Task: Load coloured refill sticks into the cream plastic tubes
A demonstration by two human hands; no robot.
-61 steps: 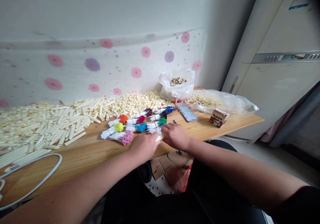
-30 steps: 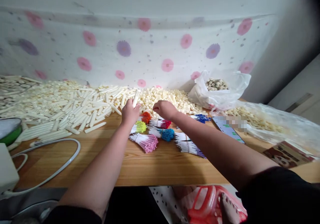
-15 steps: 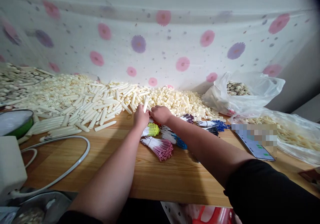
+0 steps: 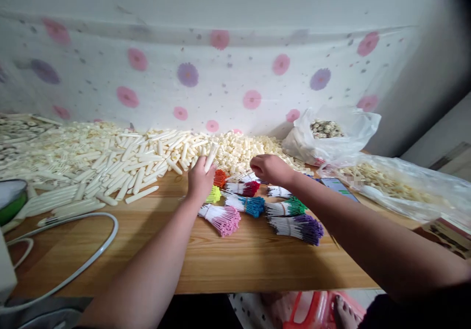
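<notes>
My left hand is closed round a cream pen barrel, which stands up, slightly tilted, out of the fist. To its right, my right hand hovers over rubber-banded bundles of thin white refills with coloured ends. Its fingers are curled together, and what they pinch, if anything, is hidden. Below the hands lie a pink bundle, a blue bundle, a red bundle and an orange bundle. Yellow refills show beside my left wrist. Under my right forearm are a green bundle and a purple bundle.
Loose pen barrels and small cream parts are heaped along the wall. At the right are a plastic bag, a clear bag of cream pieces and a phone. A white cable loops at the left.
My hands were together at the barrel; my right hand has moved away to the right, over the bundles. The left still grips the barrel. The camera view has shifted right.
</notes>
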